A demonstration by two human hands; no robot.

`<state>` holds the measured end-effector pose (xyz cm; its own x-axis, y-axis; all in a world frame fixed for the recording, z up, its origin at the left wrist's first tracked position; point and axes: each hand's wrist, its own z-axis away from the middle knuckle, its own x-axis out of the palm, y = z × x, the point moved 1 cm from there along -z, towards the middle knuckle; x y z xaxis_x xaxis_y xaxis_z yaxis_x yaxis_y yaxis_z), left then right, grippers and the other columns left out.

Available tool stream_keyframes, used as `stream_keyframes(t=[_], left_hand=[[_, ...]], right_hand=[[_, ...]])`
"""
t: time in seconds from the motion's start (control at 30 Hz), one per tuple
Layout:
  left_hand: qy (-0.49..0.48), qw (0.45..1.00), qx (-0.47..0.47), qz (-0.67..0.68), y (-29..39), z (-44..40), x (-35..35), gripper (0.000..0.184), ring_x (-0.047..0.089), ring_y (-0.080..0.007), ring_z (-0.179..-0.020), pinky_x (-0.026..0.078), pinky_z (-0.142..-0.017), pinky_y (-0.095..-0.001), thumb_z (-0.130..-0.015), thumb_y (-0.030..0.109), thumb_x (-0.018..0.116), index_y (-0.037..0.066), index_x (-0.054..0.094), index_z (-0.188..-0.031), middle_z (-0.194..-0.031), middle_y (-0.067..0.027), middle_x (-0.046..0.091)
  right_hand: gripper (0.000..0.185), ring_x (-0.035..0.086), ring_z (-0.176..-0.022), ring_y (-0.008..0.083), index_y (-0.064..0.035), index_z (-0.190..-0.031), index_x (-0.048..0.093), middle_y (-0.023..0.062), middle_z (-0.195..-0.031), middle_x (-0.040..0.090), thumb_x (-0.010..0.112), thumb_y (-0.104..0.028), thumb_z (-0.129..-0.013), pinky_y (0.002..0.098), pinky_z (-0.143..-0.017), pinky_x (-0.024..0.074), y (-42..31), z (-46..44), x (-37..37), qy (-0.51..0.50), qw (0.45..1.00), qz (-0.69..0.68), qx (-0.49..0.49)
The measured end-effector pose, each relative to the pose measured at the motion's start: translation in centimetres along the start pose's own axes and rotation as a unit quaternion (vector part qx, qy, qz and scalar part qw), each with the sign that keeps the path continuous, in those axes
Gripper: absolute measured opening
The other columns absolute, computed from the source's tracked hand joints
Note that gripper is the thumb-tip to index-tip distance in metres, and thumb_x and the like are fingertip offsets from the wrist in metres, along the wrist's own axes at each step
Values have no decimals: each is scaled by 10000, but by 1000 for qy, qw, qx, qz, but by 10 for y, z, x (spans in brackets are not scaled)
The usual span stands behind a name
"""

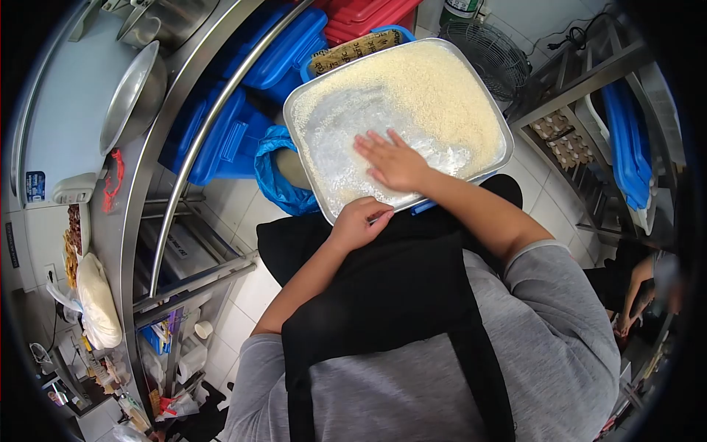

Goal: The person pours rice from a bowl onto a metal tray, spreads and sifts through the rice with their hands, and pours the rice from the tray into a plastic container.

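A large rectangular metal tray (509,156) sits in front of me, close against my black apron. Pale yellow breadcrumb-like grains (434,77) lie thickest along its far and right sides. Whiter powder (449,158) is spread thinly over the near part, and bare metal shows at the middle left. My right hand (396,163) lies palm down over the thin powder, fingers stretched and apart. At the near rim my left hand (359,223) is closed, its fingers curled at the tray's edge. What is under the tray is mostly hidden.
Blue lidded bins (221,140) and a blue plastic bag (278,173) stand left of the tray. A steel counter (140,243) with a metal bowl (134,96) runs along the left. A fan (490,62) and shelving (582,88) are at right. Another person's arm (633,295) shows lower right.
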<state>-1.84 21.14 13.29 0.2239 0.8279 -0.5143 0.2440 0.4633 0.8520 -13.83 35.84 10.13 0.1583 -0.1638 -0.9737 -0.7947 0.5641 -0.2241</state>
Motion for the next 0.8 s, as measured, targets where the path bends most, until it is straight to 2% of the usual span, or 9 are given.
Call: stream_keyframes(t=[0.07,0.17,0.23,0.33,0.37,0.47,0.57,0.67,0.8], left_hand=[[0,1000,3,-5,0,2,0,78,622,-221,-653,494,-600,-314,-850,114,695,52,715,-894,-753,-93,625],[0,999,-32,26,-2,-1,-3,94,616,-210,-653,489,-607,-304,-856,111,687,50,721,-920,-763,-94,631],[92,991,-62,72,-9,-8,-10,121,606,-203,-664,481,-616,-293,-861,111,681,48,728,-954,-772,-95,639],[125,989,-70,-35,-18,-41,-34,257,643,-305,-970,508,-841,-363,-892,155,648,25,679,-1112,-1047,-182,656],[141,982,-62,-105,-23,-55,-43,355,573,-339,-1111,455,-945,-389,-898,176,642,6,609,-1208,-1189,-218,585],[162,951,-80,-249,-52,-99,-66,656,303,-393,-1404,259,-1153,-446,-911,259,624,-35,360,-1433,-1500,-262,321],[155,928,-115,-318,-87,-139,-82,733,191,-376,-1456,172,-1181,-473,-928,358,583,-15,279,-1482,-1561,-224,226],[130,908,-174,-357,-95,-161,-81,771,148,-354,-1473,121,-1188,-495,-937,455,525,14,244,-1505,-1580,-190,202],[92,905,-131,-394,-98,-159,-63,785,140,-346,-1477,102,-1190,-502,-937,494,498,36,234,-1516,-1590,-163,195]], right_hand=[[600,222,-1467,256,-125,-1519,262,69,-1587,250,399,-377,-993,525,-1178,146,-5,2,-1,-2,999,-23,-24],[599,218,-1469,244,-127,-1518,267,63,-1591,239,410,-373,-991,516,-1182,139,9,-5,-13,-6,999,-32,9],[599,201,-1474,233,-122,-1521,260,61,-1595,230,392,-377,-996,502,-1188,127,46,-11,-30,27,991,37,128],[603,193,-1475,231,-110,-1523,247,68,-1594,228,368,-384,-1000,497,-1193,118,80,-6,-29,15,981,110,159],[603,193,-1475,231,-110,-1523,247,68,-1594,228,368,-384,-1000,497,-1193,118,79,-6,-25,17,980,113,161],[608,201,-1472,236,-101,-1524,242,76,-1596,218,355,-392,-1002,485,-1194,120,51,-3,-16,-1,992,57,111],[611,205,-1471,236,-89,-1519,246,79,-1594,224,372,-384,-1000,477,-1193,136,33,4,-10,15,997,42,63],[610,218,-1467,235,-78,-1511,259,83,-1586,244,402,-367,-994,471,-1189,157,20,15,-8,-15,1000,-9,3],[602,256,-1453,246,-72,-1498,287,88,-1565,291,440,-343,-982,469,-1182,189,14,25,-12,-25,996,-53,-74]])
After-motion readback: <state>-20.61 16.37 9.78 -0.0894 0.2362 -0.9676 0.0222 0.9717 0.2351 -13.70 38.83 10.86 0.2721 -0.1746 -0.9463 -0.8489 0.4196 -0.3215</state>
